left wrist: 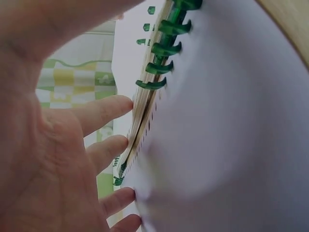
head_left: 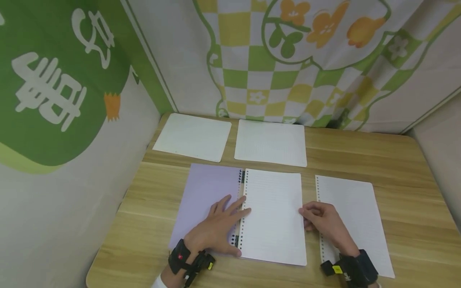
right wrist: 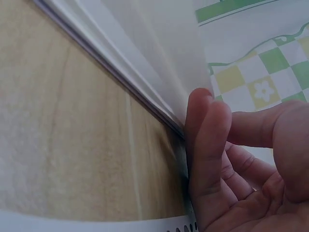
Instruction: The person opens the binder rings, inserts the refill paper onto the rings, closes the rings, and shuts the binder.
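An open loose-leaf notebook (head_left: 273, 220) lies with its purple cover (head_left: 212, 184) folded out to the left and lined white pages on the right. Green binder rings (left wrist: 166, 48) run along its spine, large in the left wrist view. My left hand (head_left: 216, 230) spreads its fingers over the spine, fingertips touching the punched edge of the pages. At the pages' right edge, my right hand (head_left: 322, 220) pinches a page (right wrist: 169, 43) between thumb and index finger. That edge is raised a little in the right wrist view; how many sheets are pinched I cannot tell.
A loose punched sheet (head_left: 354, 216) lies right of the notebook, partly under my right wrist. Two more sheets, one at the back left (head_left: 194, 136) and another at the back middle (head_left: 271, 142), lie near the curtain (head_left: 252, 80). All rest on a wooden table (head_left: 407, 192).
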Available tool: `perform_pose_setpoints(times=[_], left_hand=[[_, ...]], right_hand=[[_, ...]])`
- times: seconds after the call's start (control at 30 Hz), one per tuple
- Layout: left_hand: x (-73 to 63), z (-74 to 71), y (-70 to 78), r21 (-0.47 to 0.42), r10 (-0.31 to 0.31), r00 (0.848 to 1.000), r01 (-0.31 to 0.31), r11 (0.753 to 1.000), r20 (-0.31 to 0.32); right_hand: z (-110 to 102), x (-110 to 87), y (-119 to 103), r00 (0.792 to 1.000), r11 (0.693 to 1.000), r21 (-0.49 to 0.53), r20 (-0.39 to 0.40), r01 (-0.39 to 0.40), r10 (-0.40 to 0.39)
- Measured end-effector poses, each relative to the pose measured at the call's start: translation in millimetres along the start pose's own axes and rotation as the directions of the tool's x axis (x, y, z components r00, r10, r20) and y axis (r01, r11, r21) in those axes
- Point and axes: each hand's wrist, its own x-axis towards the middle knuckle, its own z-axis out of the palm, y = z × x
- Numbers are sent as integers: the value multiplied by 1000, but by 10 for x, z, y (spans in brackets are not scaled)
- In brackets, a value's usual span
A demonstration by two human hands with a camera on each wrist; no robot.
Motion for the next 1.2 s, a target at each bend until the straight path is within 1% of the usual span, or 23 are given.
perform_pose_setpoints(times=[0.2,0.33,0.4,0.5,0.57,0.63,0.7,0.77,0.83,0.93,0.97,1.07,1.1,1.2], left_hand=[[-8,-9,-3,18,13,1000,-13,1000,5],[17,-7,12,42,20,1000,-21,999,20],[31,-18,24,38,19,999,-20,999,28],[67,-46,51,6,20,1000,-20,1000,23],[115,-59,74,-11,25,1000,-25,1000,8],[182,-68,105,-12,31,999,-31,999,-10],[267,-70,147,8,37,999,-36,999,-24],[367,-70,202,34,43,999,-42,999,-32],[475,-65,265,53,62,998,-60,997,-32],[644,-41,386,100,121,992,-118,988,-24],[697,-27,436,124,147,989,-143,982,-19],[848,46,621,210,223,975,-219,953,6],[897,81,691,241,248,969,-245,939,19],[1022,193,922,320,309,949,-314,894,69]], right_hand=[[-1,13,18,1000,1000,-10,1,11,-11],[-53,-11,42,1000,1000,-14,-3,20,-20],[-89,-21,47,1000,1000,-5,-4,22,-22],[-159,-33,52,999,999,-3,-9,36,-36],[-212,-39,57,999,999,5,-20,38,-38],[-266,-49,68,998,999,-10,-33,48,-48],[-325,-63,80,997,998,-28,-52,51,-53],[-388,-84,93,995,996,-69,-77,63,-68],[-460,-111,112,990,989,-129,-108,74,-88],[-600,-160,167,978,966,-246,-167,84,-128],[-659,-175,192,972,952,-293,-184,86,-145],[-852,-232,248,962,900,-433,-224,47,-158],[-919,-250,259,962,881,-473,-231,22,-148],[-1095,-309,274,970,828,-555,-233,-75,-69]])
